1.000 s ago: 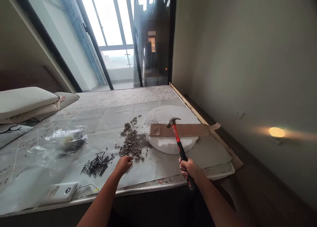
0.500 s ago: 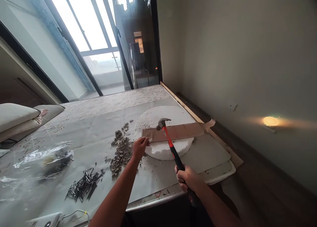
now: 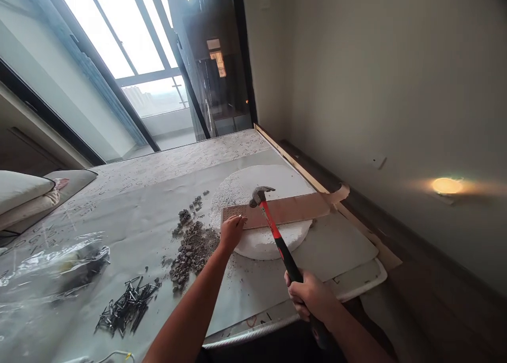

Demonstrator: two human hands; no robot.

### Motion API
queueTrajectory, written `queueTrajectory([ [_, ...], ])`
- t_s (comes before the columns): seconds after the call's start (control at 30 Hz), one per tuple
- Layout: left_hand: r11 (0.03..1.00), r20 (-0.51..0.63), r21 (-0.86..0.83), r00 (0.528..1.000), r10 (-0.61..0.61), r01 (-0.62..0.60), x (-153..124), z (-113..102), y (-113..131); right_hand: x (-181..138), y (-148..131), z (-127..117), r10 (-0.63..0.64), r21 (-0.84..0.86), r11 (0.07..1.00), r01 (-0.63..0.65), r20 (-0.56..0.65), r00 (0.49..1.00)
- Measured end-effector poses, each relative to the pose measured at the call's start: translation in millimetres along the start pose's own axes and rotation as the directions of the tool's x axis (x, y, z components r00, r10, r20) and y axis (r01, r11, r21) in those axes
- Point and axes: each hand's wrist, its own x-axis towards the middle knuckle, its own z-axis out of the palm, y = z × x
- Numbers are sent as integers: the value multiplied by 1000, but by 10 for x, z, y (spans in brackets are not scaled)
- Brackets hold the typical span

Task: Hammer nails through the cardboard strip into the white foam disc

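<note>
My right hand (image 3: 311,297) is wrapped round the black grip of a claw hammer (image 3: 273,223) with a red shaft and a grey metal head. The hammer head hovers over a flat brown board (image 3: 295,210), whose left end is dotted with small holes or nail heads. My left hand (image 3: 232,231) is at that dotted end, its fingertips pinched together; whatever they hold is too small to make out. Beneath the board lies a thick round white foam slab (image 3: 273,247). Left of my left hand spreads a heap of grey rubble (image 3: 190,252).
A pile of dark nails (image 3: 129,305) lies front left, beside a clear plastic bag (image 3: 67,268). Grey sheeting (image 3: 134,215) covers a mattress (image 3: 190,157). A wooden edge strip (image 3: 293,160) runs along the right side, near the wall. Folded bedding (image 3: 24,194) sits far left.
My left hand has shifted right and up, onto the dotted end of the board. The hammer stays raised above the board, nearly unmoved. The whole view has swung slightly.
</note>
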Motion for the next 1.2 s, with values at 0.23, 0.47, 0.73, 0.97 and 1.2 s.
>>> queueTrajectory([
  [0.23,996,-3,83,1000,29,-28,1,28,10,32,61,4,19,-57,998,-21,-27,999],
  [0.47,987,15,151,999,47,-48,-21,48,6,24,65,20,2,-94,996,-4,-29,1000],
  [0.73,986,31,164,999,-19,13,-75,40,50,-125,21,62,-89,-335,941,57,-83,993],
  [0.97,975,26,219,998,-49,43,-126,37,75,-173,-3,130,-160,-590,805,70,-102,982],
  [1.2,966,21,252,998,-63,56,-148,69,29,-197,18,167,-250,-583,801,134,-123,960],
])
